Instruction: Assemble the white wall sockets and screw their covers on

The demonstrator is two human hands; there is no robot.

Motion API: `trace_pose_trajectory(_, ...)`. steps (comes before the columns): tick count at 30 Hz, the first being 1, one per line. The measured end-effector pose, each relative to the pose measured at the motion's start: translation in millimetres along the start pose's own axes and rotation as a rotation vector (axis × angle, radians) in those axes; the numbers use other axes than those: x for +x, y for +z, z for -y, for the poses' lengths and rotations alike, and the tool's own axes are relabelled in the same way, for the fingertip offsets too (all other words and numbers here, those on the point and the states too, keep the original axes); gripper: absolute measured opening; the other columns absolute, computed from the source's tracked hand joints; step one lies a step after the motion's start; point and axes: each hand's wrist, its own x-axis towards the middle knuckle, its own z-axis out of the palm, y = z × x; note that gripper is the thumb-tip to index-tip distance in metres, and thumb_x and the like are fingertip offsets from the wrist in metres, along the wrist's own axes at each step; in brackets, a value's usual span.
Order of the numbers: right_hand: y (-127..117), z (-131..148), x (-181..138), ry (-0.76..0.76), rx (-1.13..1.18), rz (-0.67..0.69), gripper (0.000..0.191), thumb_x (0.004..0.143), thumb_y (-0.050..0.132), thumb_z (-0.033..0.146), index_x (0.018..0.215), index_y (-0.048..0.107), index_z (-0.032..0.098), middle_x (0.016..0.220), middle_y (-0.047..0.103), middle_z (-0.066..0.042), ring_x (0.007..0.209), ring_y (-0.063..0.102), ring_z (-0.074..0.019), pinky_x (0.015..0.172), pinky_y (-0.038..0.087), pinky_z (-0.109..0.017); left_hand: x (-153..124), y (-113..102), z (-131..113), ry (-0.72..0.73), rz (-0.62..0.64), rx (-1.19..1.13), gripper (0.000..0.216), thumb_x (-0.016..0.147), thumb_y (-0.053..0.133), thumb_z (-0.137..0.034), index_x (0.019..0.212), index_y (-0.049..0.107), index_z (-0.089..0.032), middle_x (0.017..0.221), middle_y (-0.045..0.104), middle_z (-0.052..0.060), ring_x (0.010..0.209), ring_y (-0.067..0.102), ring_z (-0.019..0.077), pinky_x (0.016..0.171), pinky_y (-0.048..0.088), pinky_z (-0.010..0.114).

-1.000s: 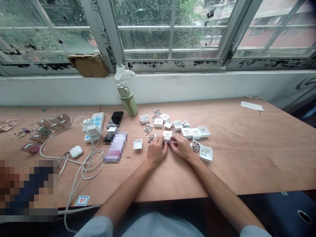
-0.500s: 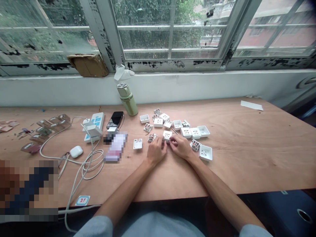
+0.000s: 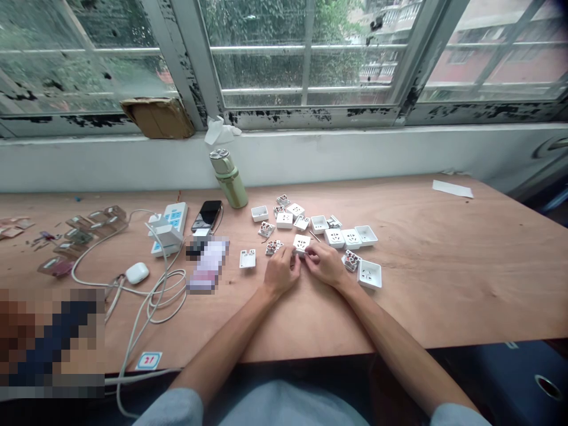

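Observation:
Between my hands is a white socket housing (image 3: 302, 242) with its slotted face up. My left hand (image 3: 281, 270) grips its left side, fingers curled. My right hand (image 3: 326, 264) pinches its right front corner; the fingertips partly hide that edge. Just behind my left hand lies a socket insert with metal contacts (image 3: 274, 247). A white plastic piece with a notched edge (image 3: 247, 258) rests farther left. Right of my right hand are another insert (image 3: 351, 261) and an open white housing (image 3: 370, 274). More white housings (image 3: 334, 238) stand in a row behind it.
A green flask (image 3: 231, 183) stands near the wall, beside a phone (image 3: 207, 215). To the left are a power strip (image 3: 175, 222), looped white cables (image 3: 166, 299), an earbud case (image 3: 137, 273) and several small clear boxes (image 3: 80, 236). A paper strip (image 3: 452, 189) lies far right.
The socket housing between my hands has shifted very slightly. Both hands keep nearly the same place and grip.

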Motion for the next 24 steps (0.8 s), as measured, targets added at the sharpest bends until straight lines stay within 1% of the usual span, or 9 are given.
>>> trace_pose_trajectory(13,0.0,2.7,0.0,-0.015,0.004,-0.008,0.009,0.084,0.054,0.014,0.084,0.06,0.021,0.084,0.065,-0.006,0.078,0.06,-0.0197,0.07,0.047,-0.031,-0.3,0.1,0.6,-0.014,-0.002,-0.043,0.026,0.086,0.049,-0.012,0.111,0.053,-0.018,0.103,0.064,0.01,0.096,0.062,0.0222,0.086,0.054,0.037)
trace_pose_trajectory(21,0.1,3.3,-1.3,0.016,0.035,0.023,0.008,0.084,0.054,0.014,0.084,0.059,0.02,0.084,0.064,-0.005,0.075,0.06,-0.018,0.067,0.047,-0.03,-0.6,0.3,1.4,-0.02,0.029,-0.037,0.026,0.086,0.048,-0.012,0.111,0.054,-0.017,0.102,0.064,0.01,0.095,0.062,0.0217,0.084,0.054,0.036)
trace_pose_trajectory(24,0.8,2.4,-1.9,0.028,0.038,0.029,0.008,0.084,0.055,0.014,0.087,0.059,0.02,0.086,0.064,-0.005,0.076,0.06,-0.0178,0.068,0.048,-0.029,-0.7,0.8,1.4,-0.018,0.026,-0.036,0.027,0.086,0.048,-0.012,0.112,0.054,-0.016,0.103,0.064,0.01,0.096,0.062,0.0218,0.085,0.054,0.036)
